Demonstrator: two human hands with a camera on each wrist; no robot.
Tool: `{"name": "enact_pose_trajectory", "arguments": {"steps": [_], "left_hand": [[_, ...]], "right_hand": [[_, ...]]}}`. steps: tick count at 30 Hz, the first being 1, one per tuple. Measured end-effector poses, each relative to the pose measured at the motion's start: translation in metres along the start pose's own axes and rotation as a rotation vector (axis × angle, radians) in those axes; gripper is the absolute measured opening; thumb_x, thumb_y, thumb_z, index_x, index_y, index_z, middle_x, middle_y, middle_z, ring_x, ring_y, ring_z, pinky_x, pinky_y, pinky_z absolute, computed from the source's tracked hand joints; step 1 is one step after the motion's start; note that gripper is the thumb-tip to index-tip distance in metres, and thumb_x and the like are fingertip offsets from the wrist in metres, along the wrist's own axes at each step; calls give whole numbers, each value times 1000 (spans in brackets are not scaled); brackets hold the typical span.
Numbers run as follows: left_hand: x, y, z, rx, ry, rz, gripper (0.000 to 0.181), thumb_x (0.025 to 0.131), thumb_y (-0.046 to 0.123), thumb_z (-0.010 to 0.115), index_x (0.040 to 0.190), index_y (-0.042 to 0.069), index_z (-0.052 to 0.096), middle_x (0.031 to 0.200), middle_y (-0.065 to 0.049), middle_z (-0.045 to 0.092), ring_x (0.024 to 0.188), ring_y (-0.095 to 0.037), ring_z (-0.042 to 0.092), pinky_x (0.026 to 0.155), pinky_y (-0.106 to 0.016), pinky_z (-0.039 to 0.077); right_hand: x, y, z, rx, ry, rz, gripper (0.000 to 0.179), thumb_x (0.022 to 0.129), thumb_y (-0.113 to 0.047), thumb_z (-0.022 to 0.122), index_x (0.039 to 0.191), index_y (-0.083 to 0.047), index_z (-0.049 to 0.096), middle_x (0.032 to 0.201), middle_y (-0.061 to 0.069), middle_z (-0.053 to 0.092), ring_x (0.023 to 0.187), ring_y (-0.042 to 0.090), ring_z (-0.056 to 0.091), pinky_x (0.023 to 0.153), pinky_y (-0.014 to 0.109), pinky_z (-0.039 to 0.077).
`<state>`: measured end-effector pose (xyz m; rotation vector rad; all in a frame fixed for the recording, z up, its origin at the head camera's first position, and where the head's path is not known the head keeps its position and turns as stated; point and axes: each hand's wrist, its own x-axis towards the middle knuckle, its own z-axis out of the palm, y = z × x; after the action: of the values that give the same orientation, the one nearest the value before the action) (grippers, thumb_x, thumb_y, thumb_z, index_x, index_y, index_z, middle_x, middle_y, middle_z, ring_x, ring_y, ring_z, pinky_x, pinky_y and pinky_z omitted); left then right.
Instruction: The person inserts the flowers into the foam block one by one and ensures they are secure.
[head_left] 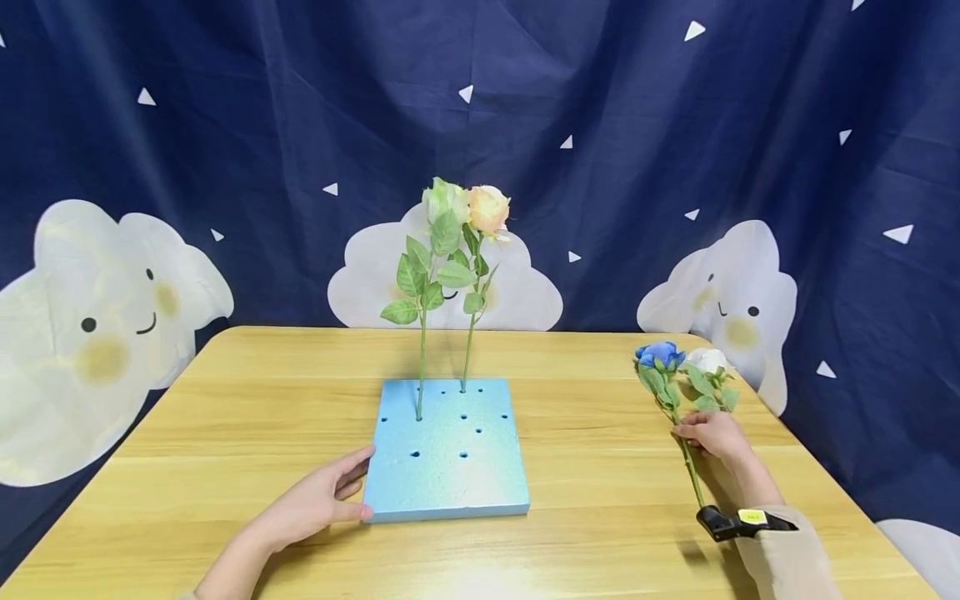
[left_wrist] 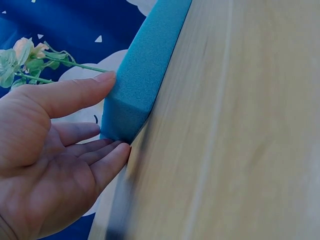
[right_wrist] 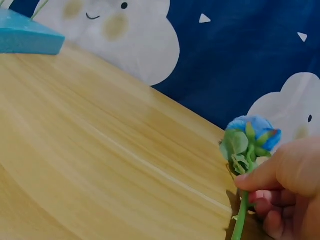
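Note:
A light blue foam board [head_left: 442, 483] with holes lies flat on the table. My left hand [head_left: 318, 500] touches its left edge, thumb by the near corner and fingers farther along; in the left wrist view, the hand [left_wrist: 55, 145] has fairly straight fingers against the foam [left_wrist: 145, 60]. Two artificial flowers stand upright in the board: a pale green rose [head_left: 444, 202] and a peach rose [head_left: 488, 210] behind it to the right. Far to the right, my right hand [head_left: 716, 435] pinches the stem of a blue rose [head_left: 660, 356], seen closer in the right wrist view [right_wrist: 255, 131].
A white rose [head_left: 707, 360] with green leaves lies on the table just beyond my right hand. Around the wooden table [head_left: 592, 400] hangs a dark blue curtain [head_left: 600, 75] printed with clouds and triangles. A black wrist device [head_left: 723, 523] sits on my right sleeve.

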<state>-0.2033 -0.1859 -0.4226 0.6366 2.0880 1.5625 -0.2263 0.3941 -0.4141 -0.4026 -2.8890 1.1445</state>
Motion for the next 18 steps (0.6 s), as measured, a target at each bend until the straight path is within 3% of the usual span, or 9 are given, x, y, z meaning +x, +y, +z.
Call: {"name": "enact_pose_trajectory", "arguments": {"steps": [7,13,18], "left_hand": [[0,0,0,3,6,-4,91,81,21,72,142,-14,13,145,-35,13,132,-46,18,105,-41,29],[0,-1,-1,10,8,-5,90,82,21,71,143,-12,14,145,-35,13,132,-46,18,105,-41,30],[0,-2,-1,3,-3,9,90,83,20,71,143,-13,12,145,-36,12,133,-47,17,105,-40,30]], "right_hand": [[-10,-13,6,171,-82,-10,30,90,-16,59,101,12,60,74,0,53,65,11,50,55,23,48],[-14,-39,12,353,-82,-55,20,93,-13,55,96,6,56,72,-4,49,60,6,46,53,19,45],[-17,-67,14,464,-59,-120,16,94,-16,56,95,-2,61,79,-9,56,68,4,50,60,21,49]]}}
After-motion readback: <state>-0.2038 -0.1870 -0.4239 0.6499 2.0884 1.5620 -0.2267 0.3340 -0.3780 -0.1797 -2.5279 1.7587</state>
